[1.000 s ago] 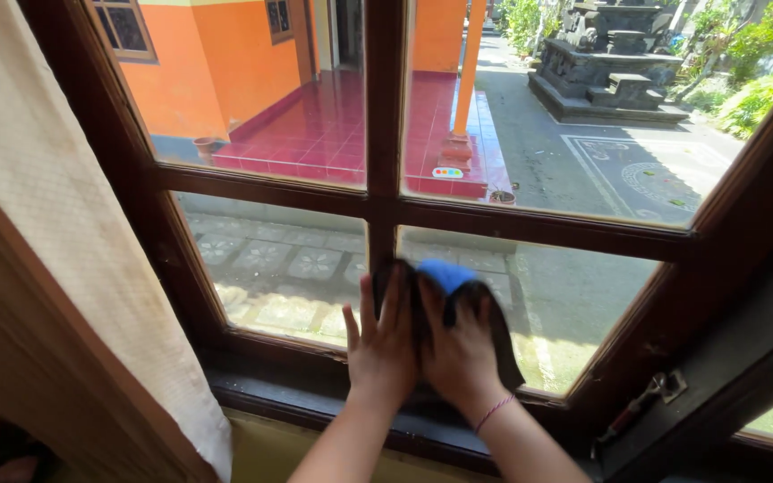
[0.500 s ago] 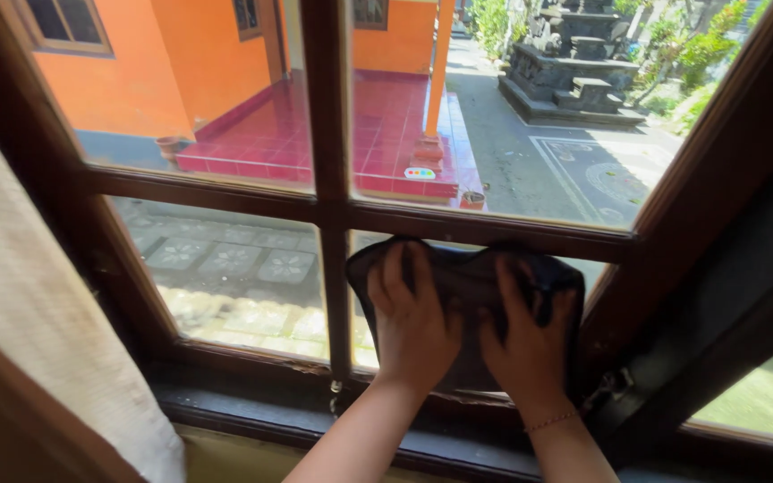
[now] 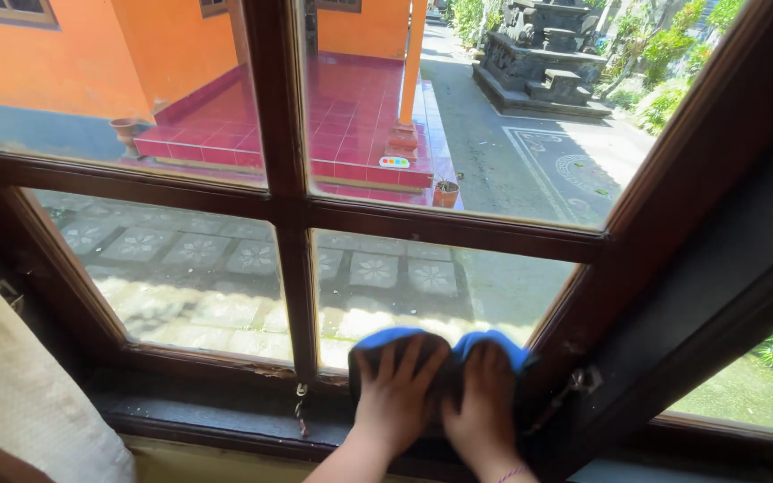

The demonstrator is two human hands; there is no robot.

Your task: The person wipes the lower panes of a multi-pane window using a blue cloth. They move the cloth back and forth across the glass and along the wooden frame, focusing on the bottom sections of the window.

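Left hand [image 3: 397, 398] and right hand [image 3: 485, 402], fingers spread flat, side by side, both pressing a blue cloth [image 3: 440, 349] against the lower pane [image 3: 422, 282] at its bottom edge. Dark wooden window frame [image 3: 288, 233] stands left of the hands; metal latch [image 3: 574, 385] just right.

Tight corner at lower centre

Dark frame rail [image 3: 673, 241] crowds from the right, centre mullion [image 3: 297, 277] from the left, sill [image 3: 216, 420] below; bare pane [image 3: 440, 277] upward lies open.
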